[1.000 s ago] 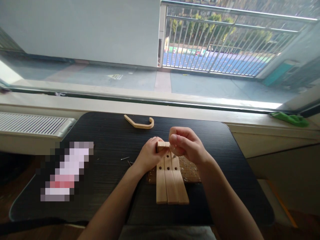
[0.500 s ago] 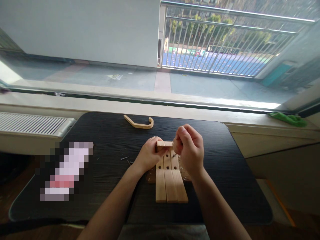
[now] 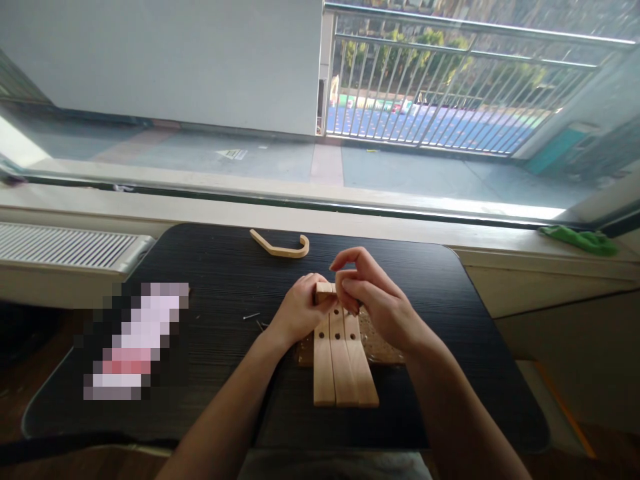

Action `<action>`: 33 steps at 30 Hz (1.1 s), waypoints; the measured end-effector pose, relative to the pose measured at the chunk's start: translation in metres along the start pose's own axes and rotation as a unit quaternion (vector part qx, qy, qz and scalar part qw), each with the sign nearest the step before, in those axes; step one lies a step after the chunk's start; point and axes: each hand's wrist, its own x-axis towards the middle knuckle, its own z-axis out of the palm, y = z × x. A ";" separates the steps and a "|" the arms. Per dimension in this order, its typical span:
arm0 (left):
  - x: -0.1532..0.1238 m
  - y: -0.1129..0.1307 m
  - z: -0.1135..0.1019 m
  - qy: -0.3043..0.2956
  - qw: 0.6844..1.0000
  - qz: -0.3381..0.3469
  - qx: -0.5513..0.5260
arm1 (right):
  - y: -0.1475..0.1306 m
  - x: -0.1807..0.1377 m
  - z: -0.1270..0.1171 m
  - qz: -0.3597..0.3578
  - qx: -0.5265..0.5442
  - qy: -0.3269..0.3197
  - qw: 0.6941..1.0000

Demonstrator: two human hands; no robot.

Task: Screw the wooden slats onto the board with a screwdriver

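Three pale wooden slats [image 3: 334, 373] lie side by side before me, with dark round holes through them and near ends that splay toward the right. Around their far end, by a short raised wooden crosspiece [image 3: 324, 288], my left hand [image 3: 300, 308] is closed. My right hand [image 3: 373, 293] is over the far part of the right-hand slat, thumb and fingers pinched together, another finger arched above. What the pinch holds is hidden. Beneath the slats is a brown board [image 3: 383, 343] with a shiny, clear-looking covering.
A hook-shaped wooden piece [image 3: 283, 251] lies at the back of the black table [image 3: 215, 373]. Thin metal screws or nails [image 3: 251, 316] lie left of my left hand. A blurred-out item [image 3: 135, 340] is at the left. On the window sill rests a green cloth [image 3: 580, 240].
My right hand has gone from an upright fist to a flatter pinch with one finger raised, tilting left over the slats. The metal fastener at the right slat is now hidden. My left hand stays put.
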 end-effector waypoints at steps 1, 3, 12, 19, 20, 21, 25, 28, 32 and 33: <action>0.000 -0.001 0.000 -0.002 1.000 -0.001 -0.001 | 0.000 0.001 -0.004 -0.002 -0.004 -0.025 1.000; 0.000 -0.002 0.001 -0.007 1.000 -0.004 0.000 | -0.001 0.003 -0.013 -0.014 -0.005 -0.069 0.997; 0.000 0.001 0.000 -0.005 1.000 -0.009 0.017 | -0.020 0.017 -0.032 -0.100 -0.211 -0.122 0.965; -0.002 -0.001 -0.002 -0.015 0.999 -0.003 0.036 | -0.012 0.027 -0.038 -0.010 0.033 -0.324 0.945; -0.002 -0.001 -0.002 -0.012 0.999 -0.005 0.036 | -0.009 0.029 -0.038 0.001 0.056 -0.332 0.942; -0.002 -0.001 -0.001 -0.007 0.999 -0.006 0.035 | -0.007 0.029 -0.038 0.007 0.072 -0.332 0.941; -0.001 -0.001 0.000 -0.006 1.000 -0.008 0.023 | -0.003 0.029 -0.036 0.012 0.112 -0.297 0.948; 0.000 -0.001 0.000 -0.012 1.000 -0.011 0.014 | 0.001 0.025 -0.034 0.007 0.125 -0.273 0.954; 0.001 -0.001 0.000 -0.014 1.000 -0.009 0.011 | 0.006 0.018 -0.033 -0.009 0.135 -0.210 0.968; 0.001 -0.001 0.000 -0.015 1.000 -0.010 0.012 | 0.006 0.017 -0.032 -0.011 0.133 -0.195 0.972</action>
